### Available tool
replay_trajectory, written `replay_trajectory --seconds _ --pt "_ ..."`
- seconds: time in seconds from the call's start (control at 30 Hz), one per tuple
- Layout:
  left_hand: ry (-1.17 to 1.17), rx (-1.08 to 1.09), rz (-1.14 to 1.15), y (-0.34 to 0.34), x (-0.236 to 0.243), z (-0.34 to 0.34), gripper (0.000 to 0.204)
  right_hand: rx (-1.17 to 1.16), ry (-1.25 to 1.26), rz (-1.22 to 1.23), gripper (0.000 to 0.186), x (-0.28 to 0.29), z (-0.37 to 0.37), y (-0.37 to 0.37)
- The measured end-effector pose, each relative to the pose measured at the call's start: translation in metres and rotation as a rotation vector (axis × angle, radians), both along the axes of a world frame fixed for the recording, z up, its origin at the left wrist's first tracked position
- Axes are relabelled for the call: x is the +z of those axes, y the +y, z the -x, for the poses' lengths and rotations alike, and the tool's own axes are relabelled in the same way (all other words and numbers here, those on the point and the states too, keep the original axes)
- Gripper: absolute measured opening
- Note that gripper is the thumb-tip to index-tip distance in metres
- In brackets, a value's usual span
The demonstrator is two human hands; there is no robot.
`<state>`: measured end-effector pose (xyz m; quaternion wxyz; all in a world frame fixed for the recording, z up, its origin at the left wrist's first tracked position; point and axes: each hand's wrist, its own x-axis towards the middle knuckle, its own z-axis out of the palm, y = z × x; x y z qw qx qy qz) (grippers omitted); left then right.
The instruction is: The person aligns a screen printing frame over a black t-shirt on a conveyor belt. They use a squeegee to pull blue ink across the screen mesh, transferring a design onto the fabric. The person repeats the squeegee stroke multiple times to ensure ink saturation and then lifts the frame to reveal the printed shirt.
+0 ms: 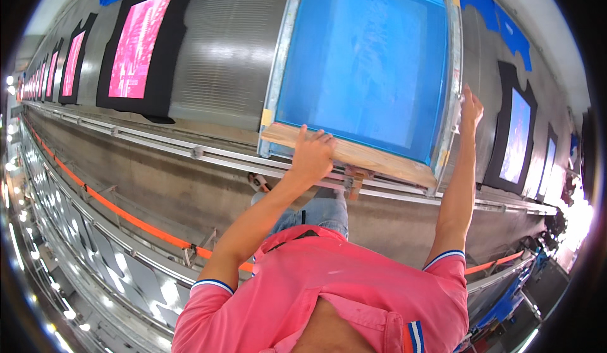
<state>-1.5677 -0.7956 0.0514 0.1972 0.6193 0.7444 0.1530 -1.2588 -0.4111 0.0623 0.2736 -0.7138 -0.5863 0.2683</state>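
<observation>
A screen-printing frame (276, 68) with blue mesh (379, 68) lies in front of me on the long metal table. Its rim is pale metal, and a wooden bar (379, 157) runs along the near side. My left hand (313, 155) is closed over the bar left of its middle, with the fingers on top. At the frame's right side my right hand (470, 108) has its fingers curled at the rim. What lies under those fingers is partly hidden. A faint paler rectangle shows in the middle of the mesh.
Black shirts (161, 68) with pink prints lie in a row to the left. Another black shirt (504, 125) with a blue-white print lies to the right. Metal rails (234, 158) edge the table. Behind me runs an orange strip (126, 214) beside another long table.
</observation>
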Motion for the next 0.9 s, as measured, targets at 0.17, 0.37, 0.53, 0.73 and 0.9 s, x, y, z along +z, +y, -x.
replay_trajectory --seconds 0.17,0.37,0.53,0.73,0.9 --pt "-0.015 -0.105 -0.003 -0.017 0.008 0.080 0.039 -0.050 -0.043 -0.138 0.056 0.059 0.059 -0.057" --pt "0.018 -0.064 0.036 -0.100 0.022 0.269 0.034 0.007 -0.040 -0.213 0.054 0.066 0.244 -0.140" --pt "-0.055 -0.074 -0.131 -0.129 -0.002 0.396 0.036 0.343 -0.360 -0.646 0.029 -0.031 0.283 -0.107" --pt "0.112 0.073 0.037 -0.218 0.015 0.566 0.031 0.043 0.059 -0.103 0.039 -0.004 0.579 -0.253" --pt "0.159 0.093 0.132 -0.259 0.029 0.642 0.030 0.032 0.151 0.062 0.045 -0.033 0.667 -0.311"
